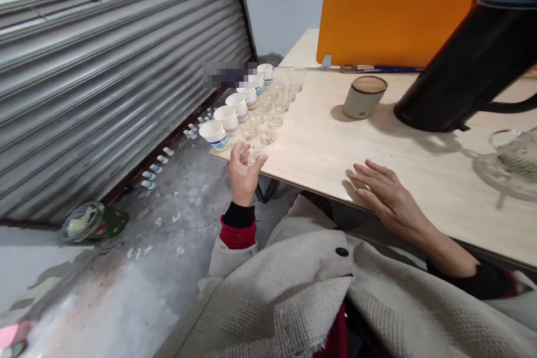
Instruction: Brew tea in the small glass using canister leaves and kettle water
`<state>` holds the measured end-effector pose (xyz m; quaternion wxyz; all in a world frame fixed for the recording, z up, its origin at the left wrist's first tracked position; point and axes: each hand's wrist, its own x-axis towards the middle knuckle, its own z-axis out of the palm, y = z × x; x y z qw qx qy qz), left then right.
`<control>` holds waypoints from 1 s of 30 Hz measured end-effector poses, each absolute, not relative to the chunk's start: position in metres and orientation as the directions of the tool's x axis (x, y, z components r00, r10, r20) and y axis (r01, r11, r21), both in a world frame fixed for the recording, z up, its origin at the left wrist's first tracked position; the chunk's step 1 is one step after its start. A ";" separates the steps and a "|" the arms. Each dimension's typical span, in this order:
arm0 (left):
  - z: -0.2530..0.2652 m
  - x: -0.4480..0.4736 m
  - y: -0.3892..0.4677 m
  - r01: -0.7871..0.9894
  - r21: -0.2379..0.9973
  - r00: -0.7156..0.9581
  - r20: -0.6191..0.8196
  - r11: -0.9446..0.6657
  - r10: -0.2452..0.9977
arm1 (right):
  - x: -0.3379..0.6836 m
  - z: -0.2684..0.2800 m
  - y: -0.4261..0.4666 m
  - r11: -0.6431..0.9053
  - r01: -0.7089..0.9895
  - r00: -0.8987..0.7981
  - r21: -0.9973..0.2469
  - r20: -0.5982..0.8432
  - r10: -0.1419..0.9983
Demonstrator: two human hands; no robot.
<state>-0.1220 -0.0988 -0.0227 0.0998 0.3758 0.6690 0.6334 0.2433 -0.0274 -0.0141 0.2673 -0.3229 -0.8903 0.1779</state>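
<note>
My left hand (243, 176) is at the table's front left corner, its fingers and thumb curled round a small clear glass cup (254, 156). Just beyond it stand rows of similar small glass cups (268, 135), a few with bits of leaf in the bottom. Along their left side runs a line of white paper cups (214, 134) with blue bands. My right hand (384, 193) hovers over the front edge of the table, fingers stretched out and holding nothing.
On the pale wooden table (310, 151) are a grey canister with a wooden lid (364, 98), a large black kettle (457, 72) and a glass pot with leaves (518, 159). An orange divider (377, 11) stands behind. Small paper cups (155, 168) sit on the floor by the metal shutter (117, 78).
</note>
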 end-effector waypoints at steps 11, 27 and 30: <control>-0.034 -0.120 -0.085 0.590 0.805 -0.699 0.472 0.059 0.538 | 0.237 -0.011 -0.031 0.719 0.424 -0.656 -0.551 0.361 0.663; -0.042 -0.100 -0.089 0.583 0.812 -0.745 0.522 0.025 0.415 | 0.239 -0.026 -0.029 0.786 0.383 -0.699 -0.484 0.405 0.590; -0.042 -0.102 -0.087 0.600 0.799 -0.739 0.534 0.039 0.411 | 0.238 -0.027 -0.029 0.790 0.388 -0.701 -0.475 0.404 0.587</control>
